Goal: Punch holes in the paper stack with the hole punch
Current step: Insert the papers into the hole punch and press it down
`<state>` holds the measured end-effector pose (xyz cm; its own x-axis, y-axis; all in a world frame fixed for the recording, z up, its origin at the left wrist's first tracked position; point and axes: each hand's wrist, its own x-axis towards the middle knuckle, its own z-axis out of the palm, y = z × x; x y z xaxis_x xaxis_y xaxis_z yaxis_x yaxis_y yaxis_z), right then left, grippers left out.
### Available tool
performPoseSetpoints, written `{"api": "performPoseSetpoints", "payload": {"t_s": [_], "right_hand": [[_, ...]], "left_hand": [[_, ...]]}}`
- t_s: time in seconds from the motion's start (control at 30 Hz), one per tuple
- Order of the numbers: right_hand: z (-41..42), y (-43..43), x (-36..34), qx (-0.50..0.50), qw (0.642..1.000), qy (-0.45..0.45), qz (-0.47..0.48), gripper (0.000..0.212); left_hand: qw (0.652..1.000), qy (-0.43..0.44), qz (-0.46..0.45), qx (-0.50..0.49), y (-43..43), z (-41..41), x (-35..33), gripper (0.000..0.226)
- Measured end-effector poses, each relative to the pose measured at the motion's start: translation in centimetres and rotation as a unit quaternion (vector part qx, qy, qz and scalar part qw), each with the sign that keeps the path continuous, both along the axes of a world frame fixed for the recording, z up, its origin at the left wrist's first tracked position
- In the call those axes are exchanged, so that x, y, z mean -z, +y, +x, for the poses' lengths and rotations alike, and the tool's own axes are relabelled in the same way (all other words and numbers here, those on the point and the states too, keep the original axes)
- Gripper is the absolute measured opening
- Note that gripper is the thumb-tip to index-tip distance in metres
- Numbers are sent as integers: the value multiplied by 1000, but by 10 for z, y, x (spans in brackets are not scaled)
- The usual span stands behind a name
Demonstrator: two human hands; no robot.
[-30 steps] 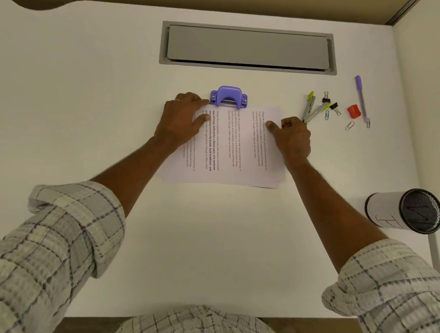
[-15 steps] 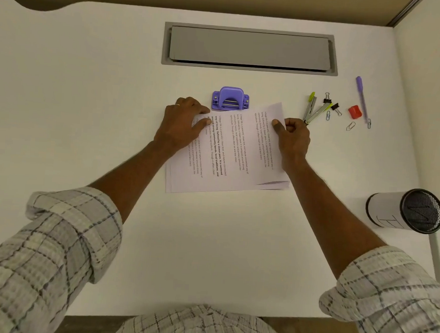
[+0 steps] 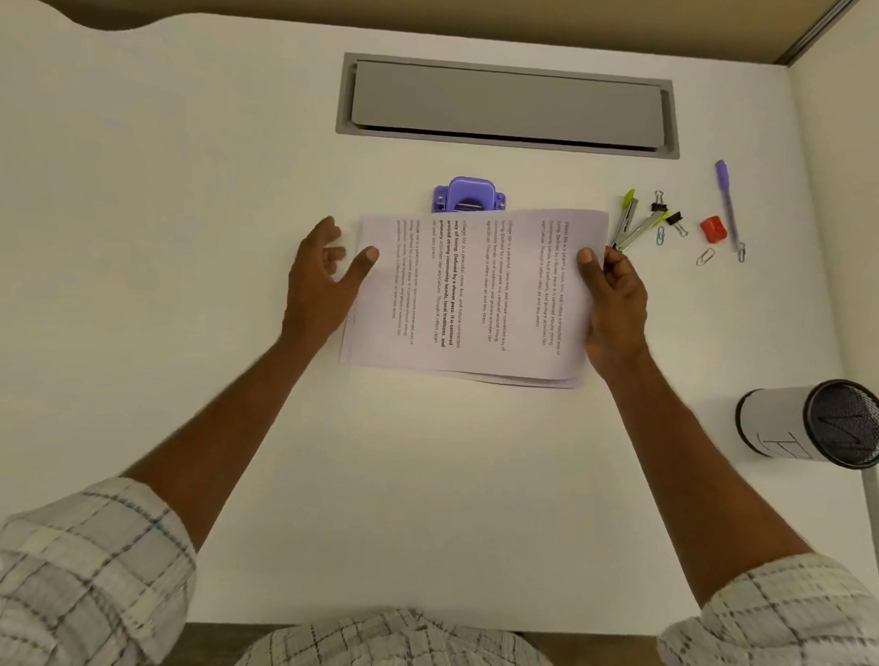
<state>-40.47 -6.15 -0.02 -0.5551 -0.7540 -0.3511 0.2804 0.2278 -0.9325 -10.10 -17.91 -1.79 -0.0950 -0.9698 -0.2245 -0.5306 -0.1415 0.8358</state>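
Observation:
The paper stack [image 3: 481, 294], printed sheets with text running sideways, is raised a little off the white desk, and its far edge covers the front of the purple hole punch [image 3: 469, 194]. My right hand [image 3: 614, 307] pinches the stack's right edge, thumb on top and fingers under it. At the stack's left edge is my left hand [image 3: 322, 274], fingers spread, with only the thumb tip at the paper's corner. The lower sheets fan out slightly at the near right corner.
Right of the paper lie a small stapler and a highlighter [image 3: 632, 223], binder clips [image 3: 666, 210], paper clips [image 3: 705, 256], a red sharpener [image 3: 713, 229] and a purple pen [image 3: 727, 206]. A mesh pen cup [image 3: 815, 422] lies on its side at the right. A grey cable hatch [image 3: 508, 105] sits behind the punch.
The stack has come back out of the punch and shifted right, lifted by my right hand. My left hand came off the paper's top and opened at its left edge.

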Motion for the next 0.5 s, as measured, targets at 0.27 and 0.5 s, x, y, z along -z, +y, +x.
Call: {"api": "performPoseSetpoints", "payload": {"t_s": [0.27, 0.5], "right_hand": [[0, 4, -4, 0, 998, -59, -1, 34], [1, 16, 1, -23, 999, -17, 38, 46]], "left_hand": [[996, 38, 78, -4, 13, -4, -12, 57], [990, 98, 96, 17, 18, -4, -14, 36]]}}
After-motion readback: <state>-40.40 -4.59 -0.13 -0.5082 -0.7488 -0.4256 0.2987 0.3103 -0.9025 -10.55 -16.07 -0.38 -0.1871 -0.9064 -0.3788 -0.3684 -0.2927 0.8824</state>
